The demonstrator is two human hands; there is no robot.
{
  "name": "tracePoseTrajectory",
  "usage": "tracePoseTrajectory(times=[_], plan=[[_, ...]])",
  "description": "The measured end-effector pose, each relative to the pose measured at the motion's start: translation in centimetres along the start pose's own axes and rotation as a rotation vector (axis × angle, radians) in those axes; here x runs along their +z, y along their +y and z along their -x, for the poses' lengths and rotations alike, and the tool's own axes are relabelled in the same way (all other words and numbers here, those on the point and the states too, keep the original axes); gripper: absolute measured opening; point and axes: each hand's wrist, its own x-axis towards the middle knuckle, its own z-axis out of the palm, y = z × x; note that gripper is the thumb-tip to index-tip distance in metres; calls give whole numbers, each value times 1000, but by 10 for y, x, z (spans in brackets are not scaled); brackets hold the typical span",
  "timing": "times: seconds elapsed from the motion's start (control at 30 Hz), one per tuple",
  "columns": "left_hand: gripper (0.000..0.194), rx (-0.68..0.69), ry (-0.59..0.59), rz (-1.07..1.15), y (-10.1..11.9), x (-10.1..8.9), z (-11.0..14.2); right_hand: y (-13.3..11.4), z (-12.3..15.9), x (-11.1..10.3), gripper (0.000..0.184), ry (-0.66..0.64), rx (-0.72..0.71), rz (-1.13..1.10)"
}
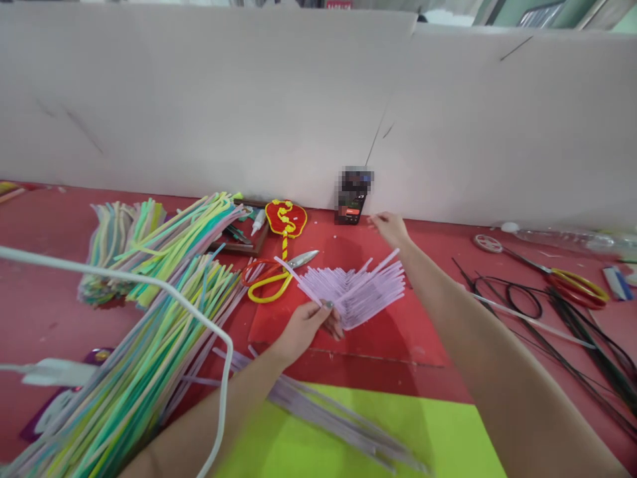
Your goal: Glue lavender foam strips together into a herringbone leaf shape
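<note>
My left hand [307, 328] is closed on the lower point of a fan-shaped piece [371, 292] made of lavender pipe cleaners. Its many stems lie side by side in two slanting wings. Beyond the piece, at the foot of the white wall, my right hand [391, 229] reaches out near a phone [352, 196]. Its fingers are loosely bent and apart, with nothing visible in them. Scissors with red and yellow handles [271, 289] lie just left of the lavender piece. Behind them is a red and yellow fan-shaped ornament [285, 219]. Loose lavender pipe cleaners [343, 418] lie nearer me.
Bundles of coloured pipe cleaners [149, 372] fill the left, with a white cable [164, 287] crossing over them. A yellow-green sheet [432, 431] covers the front. At right lie another pair of scissors [572, 285], dark wires [522, 299] and a clear bottle [567, 239].
</note>
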Motion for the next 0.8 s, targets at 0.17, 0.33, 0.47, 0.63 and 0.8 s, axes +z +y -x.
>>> tracePoseTrajectory(times=[0.17,0.33,0.47,0.63,0.8], plan=[[46,61,61,63,-3,-3,-1,-16,93,-18,43,114,117,-465],[42,97,58,53,-7,-5,-4,-31,189,-13,42,120,183,-657],[42,109,23,20,-11,-7,-6,-41,225,-1,44,145,208,-595],[47,128,14,-7,-10,-6,-4,-46,230,2,33,-12,98,-494],[50,131,-12,-163,-7,-1,0,-57,237,3,44,-201,16,-606]])
